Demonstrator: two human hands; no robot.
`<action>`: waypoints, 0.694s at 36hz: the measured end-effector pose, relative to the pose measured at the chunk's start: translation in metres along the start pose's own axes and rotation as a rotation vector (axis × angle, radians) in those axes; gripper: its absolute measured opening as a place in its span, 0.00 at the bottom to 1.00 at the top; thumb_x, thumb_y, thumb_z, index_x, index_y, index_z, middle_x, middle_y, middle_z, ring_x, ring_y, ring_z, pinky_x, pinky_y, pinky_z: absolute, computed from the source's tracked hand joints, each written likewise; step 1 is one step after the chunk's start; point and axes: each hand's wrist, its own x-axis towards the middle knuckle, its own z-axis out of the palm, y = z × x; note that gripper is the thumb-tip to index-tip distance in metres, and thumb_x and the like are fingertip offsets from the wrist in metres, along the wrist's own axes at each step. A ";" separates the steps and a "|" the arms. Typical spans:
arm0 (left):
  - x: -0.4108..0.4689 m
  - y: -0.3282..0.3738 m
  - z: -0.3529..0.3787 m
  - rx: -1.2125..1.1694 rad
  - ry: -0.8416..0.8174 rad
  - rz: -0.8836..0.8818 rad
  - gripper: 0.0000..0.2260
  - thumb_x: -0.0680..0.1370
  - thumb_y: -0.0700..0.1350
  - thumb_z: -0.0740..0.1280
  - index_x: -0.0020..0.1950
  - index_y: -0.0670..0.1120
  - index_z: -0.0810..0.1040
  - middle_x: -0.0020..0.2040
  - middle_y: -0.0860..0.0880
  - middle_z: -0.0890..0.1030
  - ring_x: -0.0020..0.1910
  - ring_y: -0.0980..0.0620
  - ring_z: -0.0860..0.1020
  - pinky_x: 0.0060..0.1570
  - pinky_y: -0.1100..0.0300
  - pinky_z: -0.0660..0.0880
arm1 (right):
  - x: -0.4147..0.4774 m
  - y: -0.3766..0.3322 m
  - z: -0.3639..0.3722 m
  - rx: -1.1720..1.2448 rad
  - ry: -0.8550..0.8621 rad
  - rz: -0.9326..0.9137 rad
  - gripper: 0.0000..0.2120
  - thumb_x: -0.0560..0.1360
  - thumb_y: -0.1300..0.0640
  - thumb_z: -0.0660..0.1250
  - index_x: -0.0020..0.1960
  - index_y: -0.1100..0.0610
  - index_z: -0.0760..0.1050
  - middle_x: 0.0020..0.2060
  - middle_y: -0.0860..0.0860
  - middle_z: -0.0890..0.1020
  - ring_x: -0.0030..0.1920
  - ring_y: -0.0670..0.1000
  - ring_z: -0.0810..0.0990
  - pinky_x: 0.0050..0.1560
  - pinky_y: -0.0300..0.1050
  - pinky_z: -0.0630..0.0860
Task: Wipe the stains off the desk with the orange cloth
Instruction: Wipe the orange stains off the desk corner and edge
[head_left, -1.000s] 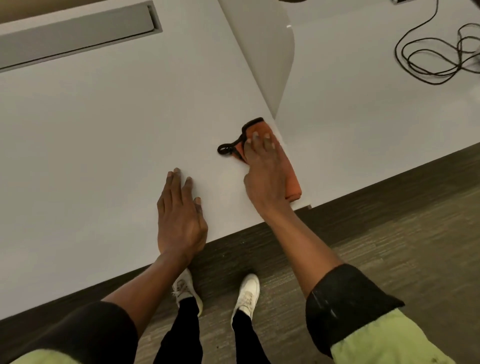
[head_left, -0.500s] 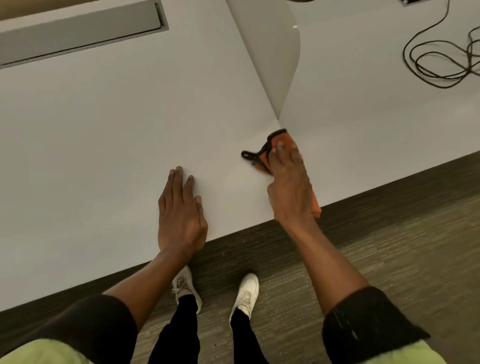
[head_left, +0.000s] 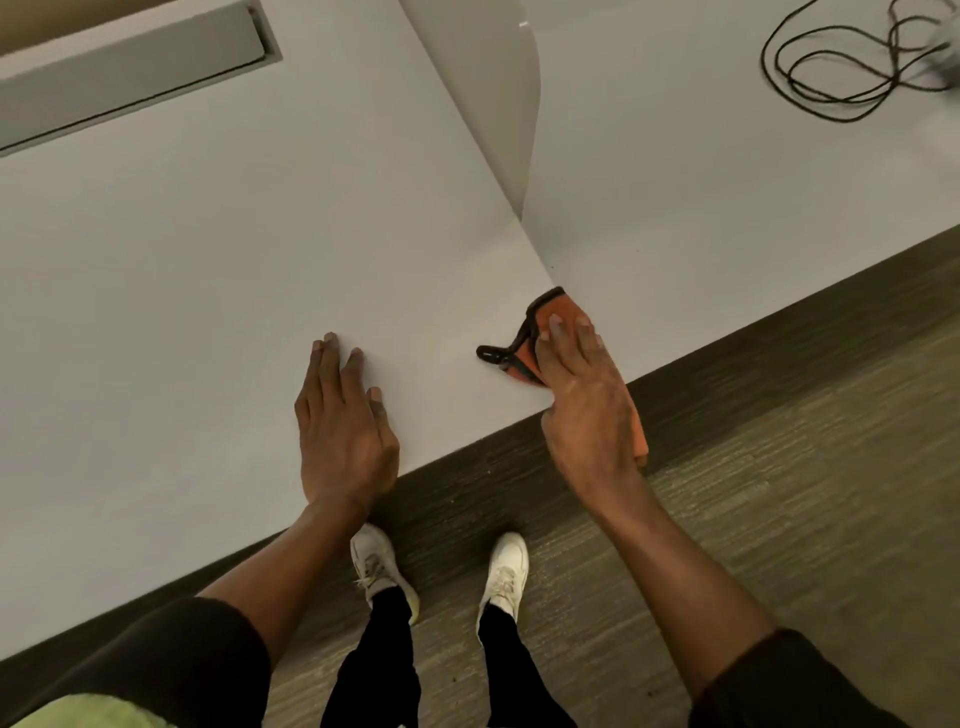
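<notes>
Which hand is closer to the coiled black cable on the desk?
Right. The right hand presses the orange cloth at the front edge of the desk, below and left of the coiled black cable. The left hand lies flat on the desk further left, so farther from it.

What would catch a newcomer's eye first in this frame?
The bright orange cloth with black trim stands out at the near edge of the white desk, partly overhanging it, with the right hand pressed flat on top. The left hand lies flat on the desk to its left.
</notes>
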 end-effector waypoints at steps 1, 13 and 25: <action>0.000 0.000 0.000 0.004 0.002 0.000 0.25 0.88 0.50 0.51 0.84 0.43 0.63 0.89 0.43 0.56 0.89 0.44 0.51 0.86 0.42 0.54 | 0.011 0.003 -0.001 0.018 0.011 0.007 0.36 0.76 0.72 0.65 0.82 0.59 0.64 0.84 0.56 0.62 0.85 0.60 0.56 0.85 0.59 0.59; -0.002 -0.003 0.005 0.027 0.023 0.014 0.24 0.88 0.51 0.51 0.84 0.46 0.62 0.89 0.44 0.56 0.89 0.45 0.52 0.86 0.43 0.53 | -0.032 -0.030 0.038 0.098 0.162 -0.010 0.33 0.76 0.69 0.56 0.82 0.61 0.63 0.83 0.60 0.64 0.86 0.61 0.54 0.84 0.62 0.57; -0.001 -0.005 0.006 0.025 0.009 0.023 0.24 0.89 0.49 0.53 0.85 0.43 0.62 0.89 0.43 0.56 0.89 0.44 0.52 0.86 0.44 0.51 | -0.081 -0.073 0.092 0.170 0.362 0.112 0.31 0.79 0.69 0.50 0.82 0.62 0.64 0.83 0.60 0.63 0.86 0.61 0.54 0.82 0.63 0.62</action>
